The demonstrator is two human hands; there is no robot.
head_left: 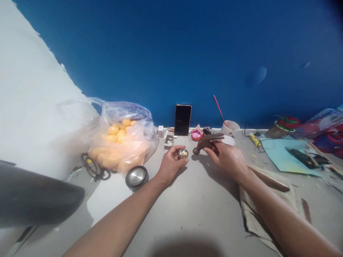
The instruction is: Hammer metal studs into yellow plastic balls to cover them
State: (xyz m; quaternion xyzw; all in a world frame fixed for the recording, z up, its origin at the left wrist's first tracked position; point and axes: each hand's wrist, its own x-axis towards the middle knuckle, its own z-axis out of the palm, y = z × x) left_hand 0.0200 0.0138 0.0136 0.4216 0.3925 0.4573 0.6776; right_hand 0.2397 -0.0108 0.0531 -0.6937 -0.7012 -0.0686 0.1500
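My left hand [173,162] is closed around a small ball [183,154] covered in shiny silver and gold-coloured metal pieces, held between thumb and fingers just over the table. My right hand [226,155] grips a claw hammer [206,141] near its dark metal head, whose striking face points toward the ball. The two do not touch. Behind my right wrist the hammer's wooden handle [270,180] shows above a beige cloth [252,210]. Beyond my left hand lies a small open box [169,141] with shiny bits in it.
A clear plastic bag [144,121] of orange balls stands left, with a black-rimmed round metal dish [137,177] before it. A phone [183,120] leans on the blue wall. To the right are a white cup [230,126] with a red stick and a light-blue sheet [278,153].
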